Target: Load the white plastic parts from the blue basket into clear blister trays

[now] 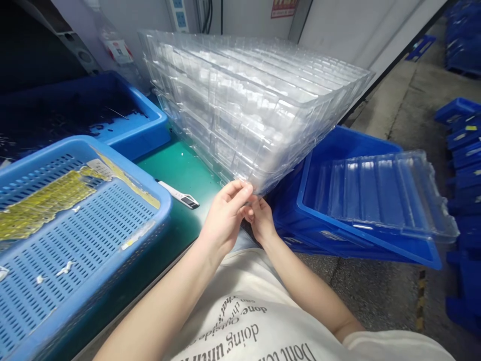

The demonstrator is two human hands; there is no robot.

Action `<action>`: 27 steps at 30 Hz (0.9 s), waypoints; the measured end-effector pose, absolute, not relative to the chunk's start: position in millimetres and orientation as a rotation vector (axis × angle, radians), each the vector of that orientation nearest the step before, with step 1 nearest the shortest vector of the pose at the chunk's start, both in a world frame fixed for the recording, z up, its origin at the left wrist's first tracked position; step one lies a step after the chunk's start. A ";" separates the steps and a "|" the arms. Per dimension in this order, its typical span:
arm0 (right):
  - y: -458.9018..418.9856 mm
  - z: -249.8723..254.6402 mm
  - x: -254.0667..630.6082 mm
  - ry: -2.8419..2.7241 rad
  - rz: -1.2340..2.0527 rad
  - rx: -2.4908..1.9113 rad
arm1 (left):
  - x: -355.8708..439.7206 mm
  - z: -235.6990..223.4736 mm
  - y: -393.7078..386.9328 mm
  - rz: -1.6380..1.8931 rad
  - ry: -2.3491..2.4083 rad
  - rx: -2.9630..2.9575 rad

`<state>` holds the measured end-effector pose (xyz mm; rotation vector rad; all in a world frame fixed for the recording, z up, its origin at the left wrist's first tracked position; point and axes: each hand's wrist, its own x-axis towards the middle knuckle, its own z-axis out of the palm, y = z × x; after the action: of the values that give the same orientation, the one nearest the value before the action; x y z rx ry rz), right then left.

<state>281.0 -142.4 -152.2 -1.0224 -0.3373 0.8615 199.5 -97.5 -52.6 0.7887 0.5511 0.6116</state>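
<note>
My left hand (228, 213) is closed, thumb and forefinger pinched together at the near lower corner of a stack of clear plastic trays (240, 105). Right beside it, my right hand (262, 219) is closed too, its curled fingers against those of my left. Whatever is between the fingers is too small or too hidden to make out. The stack stands at an angle on the green table top (180, 163), its corner just beyond my fingertips. A white utility knife (179, 194) lies on the table to the left of my hands.
At left stands a light blue perforated basket (112, 210) with yellow residue and white scraps; behind it is a blue tray (150, 120) of dark small parts. One clear tray (379, 195) rests across a blue bin (308, 200) at right. More blue crates (466, 145) line the floor.
</note>
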 end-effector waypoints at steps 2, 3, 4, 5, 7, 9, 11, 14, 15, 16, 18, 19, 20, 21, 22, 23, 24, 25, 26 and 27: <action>-142.0 -153.7 281.4 -0.354 0.861 -1.023 | 204.5 -54.2 -97.5 0.635 0.582 0.814; -141.9 -154.6 281.5 -0.361 0.859 -1.023 | 206.4 -55.8 -97.8 0.637 0.601 0.828; -141.7 -155.5 281.7 -0.367 0.858 -1.023 | 207.8 -57.8 -98.3 0.637 0.620 0.840; -141.7 -156.3 281.9 -0.370 0.857 -1.023 | 208.8 -60.0 -98.9 0.634 0.639 0.850; -141.7 -157.4 282.1 -0.375 0.858 -1.022 | 209.6 -64.5 -99.8 0.630 0.688 0.886; -142.0 -157.2 282.1 -0.377 0.860 -1.020 | 209.6 -68.0 -100.3 0.668 0.736 0.992; -142.4 -155.9 281.9 -0.376 0.857 -1.022 | 209.2 -70.8 -100.4 0.814 0.803 1.211; -142.8 -153.8 281.2 -0.370 0.845 -1.039 | 208.8 -76.2 -100.2 1.183 0.860 1.678; -142.8 -153.6 280.9 -0.368 0.838 -1.048 | 209.0 -78.6 -99.9 1.291 0.845 1.836; -142.7 -153.7 280.7 -0.368 0.832 -1.058 | 209.3 -81.2 -99.4 1.377 0.817 1.985; -142.2 -154.8 280.6 -0.366 0.818 -1.076 | 210.5 -86.7 -97.9 1.513 0.770 2.229; -142.0 -155.6 280.7 -0.366 0.814 -1.083 | 211.2 -89.2 -96.9 1.562 0.773 2.324; -141.7 -156.4 280.8 -0.366 0.812 -1.088 | 212.0 -91.5 -95.8 1.609 0.781 2.392; -141.5 -157.1 281.0 -0.367 0.810 -1.092 | 212.8 -93.4 -94.6 1.658 0.783 2.436; -141.3 -157.7 281.1 -0.367 0.810 -1.094 | 213.5 -94.9 -93.3 1.697 0.774 2.464; -141.2 -158.1 281.2 -0.368 0.809 -1.095 | 214.0 -95.9 -92.1 1.728 0.749 2.484; -141.0 -158.2 281.2 -0.367 0.809 -1.097 | 214.4 -96.5 -90.9 1.755 0.719 2.498; -140.9 -158.2 281.2 -0.365 0.809 -1.099 | 214.5 -96.6 -89.8 1.781 0.688 2.508; -140.7 -157.9 281.2 -0.363 0.809 -1.103 | 214.5 -96.3 -88.8 1.801 0.663 2.516; -140.6 -157.6 281.1 -0.359 0.810 -1.109 | 214.2 -95.5 -88.0 1.820 0.636 2.519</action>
<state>281.1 -140.6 -157.6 -1.1086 -0.3592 0.8099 214.2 -88.0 -95.5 2.5194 0.6363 1.8197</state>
